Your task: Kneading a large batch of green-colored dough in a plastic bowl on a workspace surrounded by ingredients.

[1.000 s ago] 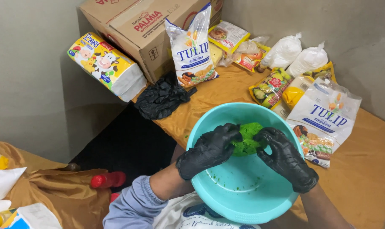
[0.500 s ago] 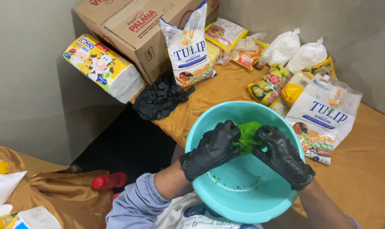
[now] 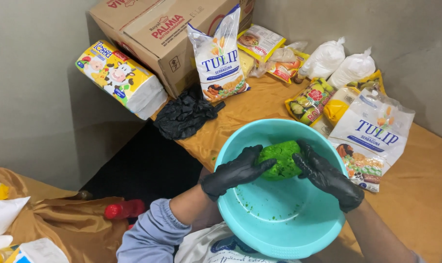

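Gold-clothed table [image 3: 425,195], teal bowl [image 3: 279,234], gloved hands around green dough [image 3: 279,158]

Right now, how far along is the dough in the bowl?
Done: the green dough has come together as one lump. In hand: the left hand and right hand, both in black gloves, press it from either side inside the teal bowl. Left: green crumbs on the bowl floor are not yet worked in.
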